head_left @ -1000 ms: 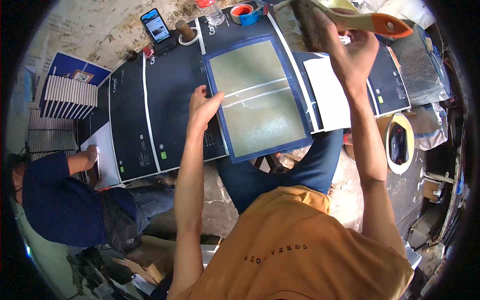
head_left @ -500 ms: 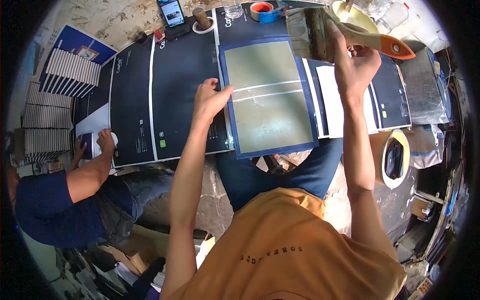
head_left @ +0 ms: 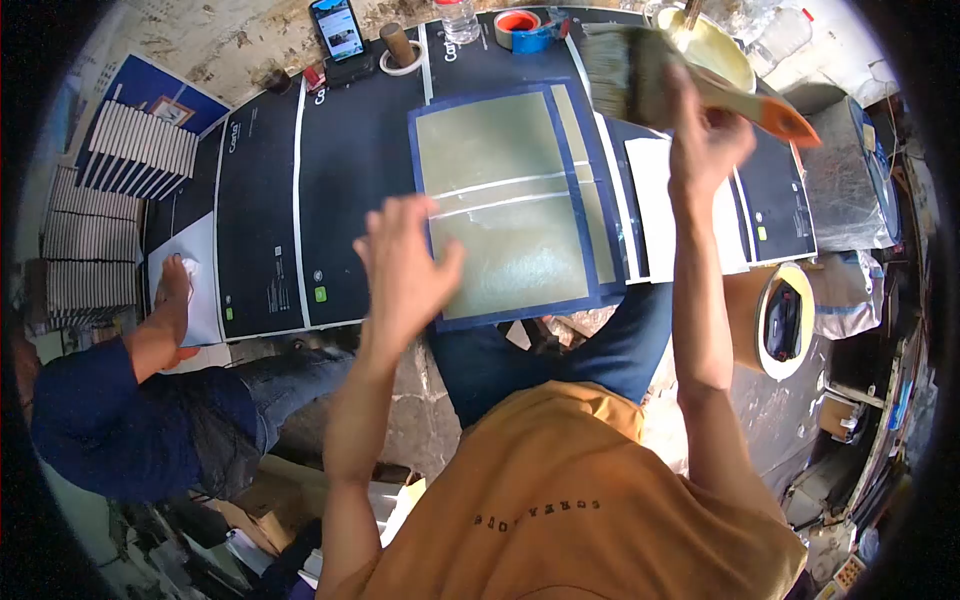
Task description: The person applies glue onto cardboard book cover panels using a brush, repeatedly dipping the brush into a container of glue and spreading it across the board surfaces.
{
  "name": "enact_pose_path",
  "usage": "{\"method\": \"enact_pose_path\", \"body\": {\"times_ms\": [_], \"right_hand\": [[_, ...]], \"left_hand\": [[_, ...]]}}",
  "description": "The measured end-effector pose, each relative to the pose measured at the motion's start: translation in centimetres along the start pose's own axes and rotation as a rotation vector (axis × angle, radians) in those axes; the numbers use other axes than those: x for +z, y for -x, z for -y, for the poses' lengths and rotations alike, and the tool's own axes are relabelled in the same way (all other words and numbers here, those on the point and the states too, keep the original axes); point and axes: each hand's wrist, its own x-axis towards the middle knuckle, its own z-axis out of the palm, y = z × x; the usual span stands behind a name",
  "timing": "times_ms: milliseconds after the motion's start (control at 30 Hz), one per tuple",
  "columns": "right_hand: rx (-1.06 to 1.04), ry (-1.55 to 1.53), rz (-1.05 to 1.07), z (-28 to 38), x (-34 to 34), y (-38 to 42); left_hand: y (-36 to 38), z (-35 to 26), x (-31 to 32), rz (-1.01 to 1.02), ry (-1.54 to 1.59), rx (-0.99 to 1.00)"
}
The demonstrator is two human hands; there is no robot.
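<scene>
A wide paintbrush (head_left: 640,80) with an orange handle tip is raised in my right hand (head_left: 708,145), bristles pointing left. Blurred by motion, my left hand (head_left: 405,275) is open with fingers spread at the left edge of a book cover (head_left: 500,240). This cover has a dark blue border and grey-green panels divided by two white lines, with a wet-looking shine on its lower part. Under it, a similar cover (head_left: 592,200) shows along the right side. White sheets (head_left: 655,205) lie to the right, below the brush.
Along the back are a phone (head_left: 338,30), tape rolls (head_left: 520,30), a clear bottle (head_left: 460,22) and a pale bowl (head_left: 735,60). Stacked books (head_left: 95,210) stand at far left near a co-worker's hand (head_left: 173,285). A round bin (head_left: 785,325) stands at right.
The top cover has shifted left, exposing a similar one beneath. My left hand has opened and come lower. My right hand still holds the brush, tilted a little more. The co-worker's arm has moved left.
</scene>
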Motion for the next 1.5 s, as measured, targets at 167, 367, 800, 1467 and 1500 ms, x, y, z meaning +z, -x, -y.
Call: {"method": "enact_pose_path", "body": {"times_ms": [167, 367, 800, 1467, 1500], "right_hand": [[0.048, 0.105, 0.418, -1.4, 6.9, 6.2], [0.131, 0.244, 0.594, 0.1, 9.6, 10.5], [0.043, 0.230, 0.489, 3.1, 9.8, 11.8], [-0.471, 0.235, 1.147, -4.6, 2.8, 1.9], [-0.550, 0.228, 1.125, -5.4, 1.6, 0.7]], "left_hand": [[5.8, -3.3, -0.3, 0.376, -0.114, 0.145], [6.3, -2.7, 0.4, 0.311, -0.124, 0.161], [6.0, -2.5, 0.5, 0.356, -0.184, 0.194], [5.5, -3.3, -0.5, 0.442, -0.219, 0.189], [5.6, -3.2, -0.5, 0.443, -0.218, 0.185]]}}
